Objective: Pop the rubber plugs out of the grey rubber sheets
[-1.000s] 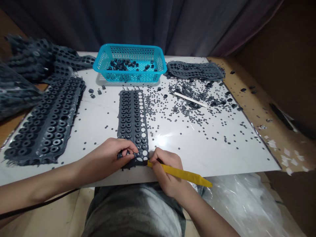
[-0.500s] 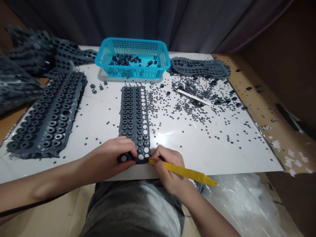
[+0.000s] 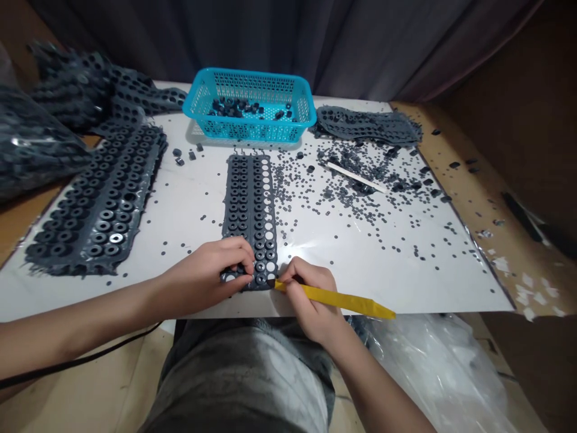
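At lower centre of frame, the left hand is touching a dark ringed sheet, its grip unclear; the right hand is gripping a yellow tool.

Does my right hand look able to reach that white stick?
Probably yes: only white tabletop and small dark discs lie before the white stick, though your right hand holds the yellow tool.

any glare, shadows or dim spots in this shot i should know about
Head view: a bright glare patch on the white sheet, just beyond the right hand; head view: a soft shadow under the blue basket; head view: streaky highlights on the clear plastic bag at left; head view: the curtain behind is dim.
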Demonstrator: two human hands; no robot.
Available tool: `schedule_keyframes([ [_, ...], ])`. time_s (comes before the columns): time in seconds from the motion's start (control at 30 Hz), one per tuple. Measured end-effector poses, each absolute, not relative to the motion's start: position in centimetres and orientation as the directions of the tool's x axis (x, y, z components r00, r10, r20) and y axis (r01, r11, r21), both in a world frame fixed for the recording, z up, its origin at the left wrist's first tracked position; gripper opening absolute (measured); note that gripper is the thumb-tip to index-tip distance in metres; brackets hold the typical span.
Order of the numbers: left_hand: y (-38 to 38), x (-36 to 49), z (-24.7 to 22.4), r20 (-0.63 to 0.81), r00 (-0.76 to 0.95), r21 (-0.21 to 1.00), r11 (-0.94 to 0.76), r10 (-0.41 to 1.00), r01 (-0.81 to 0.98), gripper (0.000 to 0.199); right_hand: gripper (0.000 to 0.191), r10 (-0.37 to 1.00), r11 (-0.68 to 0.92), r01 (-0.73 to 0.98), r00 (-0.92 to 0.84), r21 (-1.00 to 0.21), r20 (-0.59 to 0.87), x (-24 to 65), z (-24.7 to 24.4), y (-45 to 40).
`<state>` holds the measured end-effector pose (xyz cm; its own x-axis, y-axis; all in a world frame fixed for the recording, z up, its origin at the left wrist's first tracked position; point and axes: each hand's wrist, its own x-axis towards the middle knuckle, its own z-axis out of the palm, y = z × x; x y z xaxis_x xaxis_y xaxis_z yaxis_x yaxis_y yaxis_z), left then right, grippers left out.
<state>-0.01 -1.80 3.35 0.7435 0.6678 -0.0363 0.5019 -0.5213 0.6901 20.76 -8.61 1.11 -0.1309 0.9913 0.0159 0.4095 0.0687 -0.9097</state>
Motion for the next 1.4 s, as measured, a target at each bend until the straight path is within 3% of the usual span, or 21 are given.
schedule_keyframes([
  [0.33,-1.0,1.2,3.8,0.000,0.758,0.622,-0.594,0.652,0.511,0.013,0.013,0.998,0.007,0.263,-0.066,-0.965,-0.011,20.8,1.2,-7.8],
  [0.67,0.3,1.9,4.1,-0.119,0.828,0.481,-0.698,0.547,0.530,0.019,0.015,0.994,0.026,0.372,-0.105,-0.928,-0.015,20.4,1.2,-6.8],
  [0.87,-0.4,2.4,4.2,-0.081,0.897,0.258,-0.860,0.435,0.440,0.010,0.016,0.990,0.024,0.529,-0.131,-0.849,-0.054,20.0,2.2,-6.4],
  [1.13,-0.8,1.6,2.6,0.081,0.978,-0.049,-0.979,0.194,0.198,0.018,0.016,0.990,0.035,0.503,-0.136,-0.864,-0.039,20.3,2.1,-6.3],
  [1.27,-0.4,1.0,1.8,0.126,0.970,-0.011,-0.977,0.210,0.213,0.018,0.016,0.989,0.028,0.530,-0.139,-0.848,-0.054,20.3,2.2,-6.5],
  [1.4,-0.2,0.7,1.5,0.181,0.938,0.151,-0.950,0.297,0.272,0.024,0.015,0.986,0.030,0.533,-0.153,-0.846,-0.061,20.3,2.3,-6.5],
])
